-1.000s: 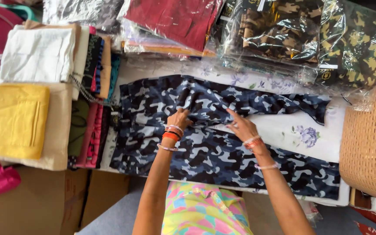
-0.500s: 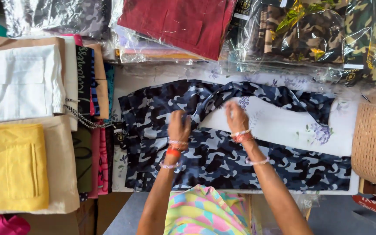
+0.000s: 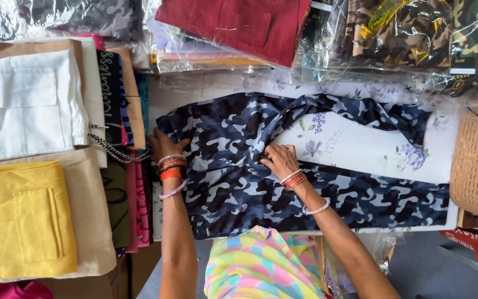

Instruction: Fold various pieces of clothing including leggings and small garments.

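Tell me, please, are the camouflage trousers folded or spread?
Spread: the trousers lie flat, legs apart, both hands pressing them.

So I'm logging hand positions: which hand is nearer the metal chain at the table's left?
Left. The left hand lies beside the metal chain; the right hand rests mid-garment on the camouflage trousers.

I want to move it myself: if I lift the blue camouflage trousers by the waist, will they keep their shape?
Probably not. The camouflage trousers look soft: one leg already lies curved and twisted. They would likely droop and unfold. Both the left hand and right hand press them flat.
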